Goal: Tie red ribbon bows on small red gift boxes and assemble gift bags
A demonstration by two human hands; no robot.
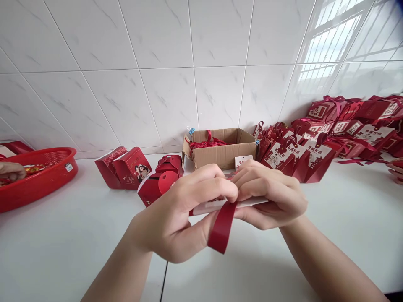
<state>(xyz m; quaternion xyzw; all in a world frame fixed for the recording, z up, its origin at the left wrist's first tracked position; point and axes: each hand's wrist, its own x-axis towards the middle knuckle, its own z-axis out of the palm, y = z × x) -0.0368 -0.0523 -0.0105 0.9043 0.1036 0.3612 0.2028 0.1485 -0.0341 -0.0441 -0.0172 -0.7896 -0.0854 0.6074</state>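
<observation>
Both my hands grip one red and white gift box (212, 205) at the centre, above the white table. My left hand (189, 209) is closed on its left side, the thumb below and the fingers over the top. On the right side my right hand (269, 195) is closed in the same way. The fingertips of both hands meet near the middle. A dark red ribbon loop (222, 228) hangs from the box toward me, beside my left thumb. My fingers hide most of the box.
Behind my hands stands an open cardboard box (225, 155) with red ribbons inside. Red gift boxes (132, 170) stand to the left, and many more (315, 157) are piled at the right. Another person's hand (11, 171) reaches into a red basket (40, 184) at the far left.
</observation>
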